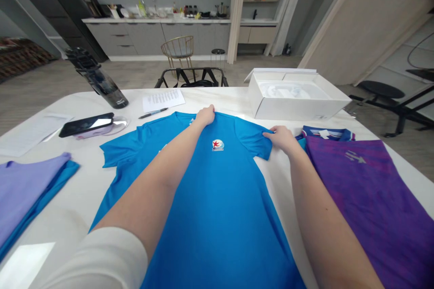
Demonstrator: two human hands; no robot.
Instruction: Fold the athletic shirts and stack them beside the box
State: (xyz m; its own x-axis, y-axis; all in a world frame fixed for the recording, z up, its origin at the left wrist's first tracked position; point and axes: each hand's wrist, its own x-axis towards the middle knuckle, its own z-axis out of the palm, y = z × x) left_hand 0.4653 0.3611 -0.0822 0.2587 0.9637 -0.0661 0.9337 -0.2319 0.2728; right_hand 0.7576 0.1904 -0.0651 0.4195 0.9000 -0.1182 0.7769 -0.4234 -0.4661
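A blue T-shirt [210, 198] with a small red and white badge lies spread flat in front of me, its collar at the far side. My left hand [206, 116] reaches across it and pinches the cloth at the collar. Out at the right-hand sleeve, my right hand [280, 137] grips the sleeve's edge between thumb and fingers. Beside that hand lies a purple shirt [366, 189] with a grey arrow-like print, on top of other garments with a dark blue collar showing.
The white table [281, 198] bears an open white box [298, 104] at the back right. Toward the left are a dark water bottle [108, 88], a phone [87, 124], a pen [153, 113], paper sheets [164, 100] and a lilac shirt [30, 189] over a blue one.
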